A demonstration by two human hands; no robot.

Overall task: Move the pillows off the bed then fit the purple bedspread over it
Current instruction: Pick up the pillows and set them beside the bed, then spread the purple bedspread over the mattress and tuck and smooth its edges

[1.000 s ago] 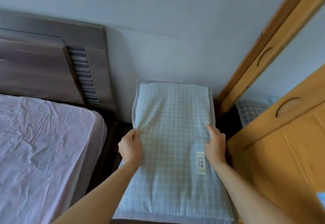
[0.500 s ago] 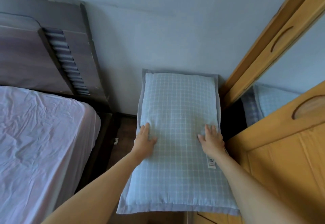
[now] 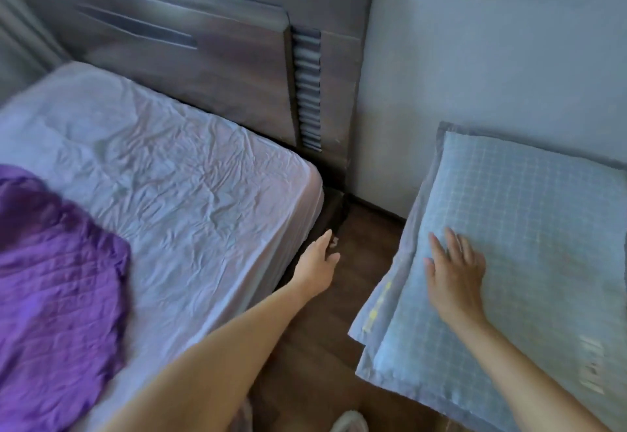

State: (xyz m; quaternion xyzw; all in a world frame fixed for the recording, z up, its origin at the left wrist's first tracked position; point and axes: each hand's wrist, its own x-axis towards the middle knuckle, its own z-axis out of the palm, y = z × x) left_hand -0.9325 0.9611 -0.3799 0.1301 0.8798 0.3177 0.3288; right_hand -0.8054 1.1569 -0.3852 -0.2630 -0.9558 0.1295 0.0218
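Note:
A light blue checked pillow (image 3: 529,228) lies on top of a second pillow (image 3: 383,302) at the right, beside the bed and against the wall. My right hand (image 3: 453,272) rests flat on the top pillow, fingers spread. My left hand (image 3: 317,263) hovers open over the gap between bed and pillows, holding nothing. The bed (image 3: 176,173) carries a wrinkled pale sheet. A crumpled purple bedspread (image 3: 57,282) lies on its left part.
A dark wooden headboard (image 3: 217,58) stands against the pale wall (image 3: 492,41). Brown wooden floor (image 3: 322,363) shows in the narrow gap between bed and pillows. A white shoe tip (image 3: 349,423) appears at the bottom edge.
The view has swung left, bringing the bed and purple bedspread into sight. My left hand has lifted off the pillow and moved toward the bed; my right hand still rests on it.

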